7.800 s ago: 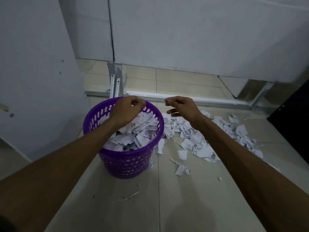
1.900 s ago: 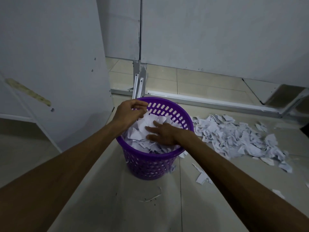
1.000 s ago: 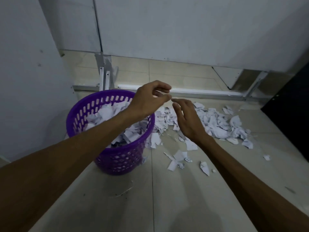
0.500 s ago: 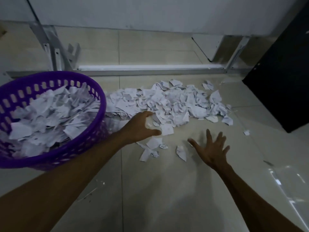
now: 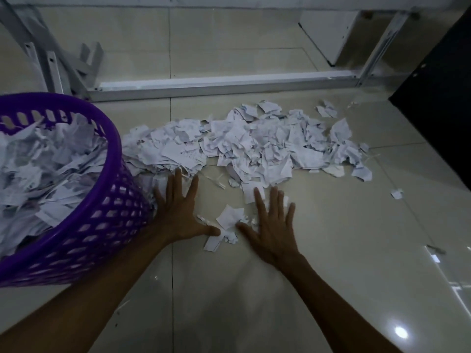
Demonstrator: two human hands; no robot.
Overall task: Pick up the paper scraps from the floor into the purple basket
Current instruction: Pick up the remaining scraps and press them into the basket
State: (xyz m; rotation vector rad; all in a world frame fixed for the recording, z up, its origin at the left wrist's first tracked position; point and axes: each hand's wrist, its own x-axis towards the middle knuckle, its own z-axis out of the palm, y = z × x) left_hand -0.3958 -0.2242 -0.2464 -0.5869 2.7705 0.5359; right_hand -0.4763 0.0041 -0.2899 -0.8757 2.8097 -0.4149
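Resting flat on the floor (image 5: pixel 331 250), the left hand (image 5: pixel 178 212) and right hand (image 5: pixel 272 225) lay spread-fingered, gripping nothing, flanking a few loose scraps (image 5: pixel 229 217). A paper pile (image 5: pixel 242 143) lay beyond, beside the scrap-filled purple basket (image 5: pixel 107 220).

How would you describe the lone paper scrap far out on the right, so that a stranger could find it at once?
Start at the purple basket and cross the big paper heap to its right end. Just beyond, towards the camera, lies one small scrap, alone on bare tile, touching no other paper.
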